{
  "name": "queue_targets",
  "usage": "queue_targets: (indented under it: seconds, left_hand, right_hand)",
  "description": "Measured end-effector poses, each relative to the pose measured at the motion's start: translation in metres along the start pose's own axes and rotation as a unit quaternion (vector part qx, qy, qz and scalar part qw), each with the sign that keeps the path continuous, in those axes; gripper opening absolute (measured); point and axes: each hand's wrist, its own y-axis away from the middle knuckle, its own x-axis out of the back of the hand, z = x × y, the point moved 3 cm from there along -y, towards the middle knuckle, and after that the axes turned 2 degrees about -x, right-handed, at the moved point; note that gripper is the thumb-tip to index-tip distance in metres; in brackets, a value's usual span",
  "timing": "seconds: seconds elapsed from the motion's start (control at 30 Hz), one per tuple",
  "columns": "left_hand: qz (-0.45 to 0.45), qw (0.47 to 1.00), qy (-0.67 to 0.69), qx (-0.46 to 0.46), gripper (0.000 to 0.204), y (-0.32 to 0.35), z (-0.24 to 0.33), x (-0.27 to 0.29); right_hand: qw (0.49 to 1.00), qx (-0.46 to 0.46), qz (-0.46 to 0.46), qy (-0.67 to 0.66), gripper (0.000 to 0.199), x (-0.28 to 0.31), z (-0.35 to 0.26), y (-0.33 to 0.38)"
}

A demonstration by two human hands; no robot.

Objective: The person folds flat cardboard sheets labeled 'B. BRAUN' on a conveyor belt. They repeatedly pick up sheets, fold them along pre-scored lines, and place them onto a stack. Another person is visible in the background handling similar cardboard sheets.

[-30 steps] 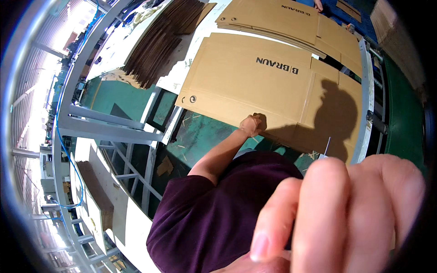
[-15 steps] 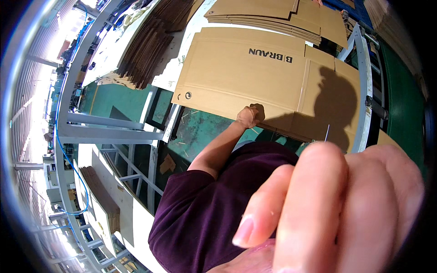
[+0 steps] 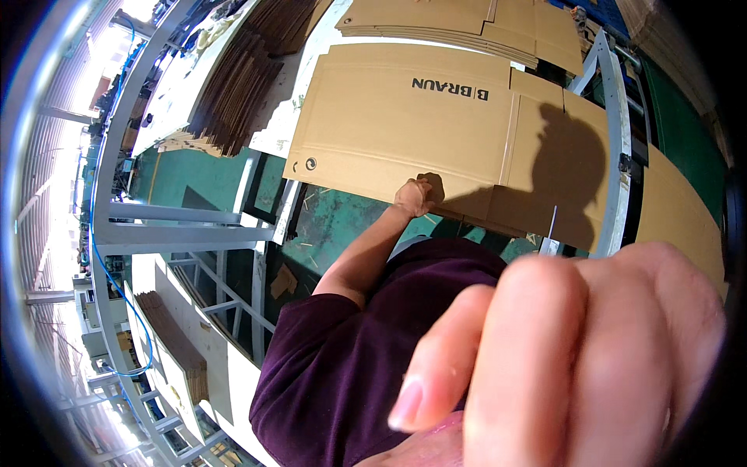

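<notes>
A flattened cardboard box (image 3: 389, 117), brown with dark printing and crease lines, lies before me. At its near edge my left hand (image 3: 415, 197) is closed, fingers wrapped on the board's rim. Very close to the camera, my right hand (image 3: 576, 350) fills the lower right with its fingers curled. Whatever its fingers may hold is hidden. Just above its knuckles a thin pale rod (image 3: 553, 222) sticks up; I cannot tell whether the hand holds it. A shadow of a head and shoulder falls across the box's right part.
More flattened boxes (image 3: 436, 17) are stacked beyond. Brown cardboard (image 3: 241, 86) stands stacked on a white table at left, with another stack (image 3: 171, 335) lower down. A white metal frame (image 3: 179, 233) runs left, a post (image 3: 615, 156) right. Another cardboard sheet (image 3: 677, 210) lies by a green belt (image 3: 685, 117).
The view has shifted slightly, so the box and left hand appear a little further left. At the right, the cardboard sheet by the green belt has come much further into view. Both grips look unchanged.
</notes>
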Motion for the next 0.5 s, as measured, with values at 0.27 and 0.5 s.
queue_targets:
  seconds: [0.27,0.5]
  left_hand:
    - [0.053,0.998,0.025,0.008,0.046,0.005,-0.009,-0.016]
    - [-0.013,0.999,0.029,0.038,0.050,0.001,-0.007,-0.010]
  right_hand:
    - [1.000,0.004,0.002,0.000,0.020,0.002,-0.004,0.005]
    - [1.000,0.006,0.008,0.015,0.022,-0.003,-0.011,0.005]
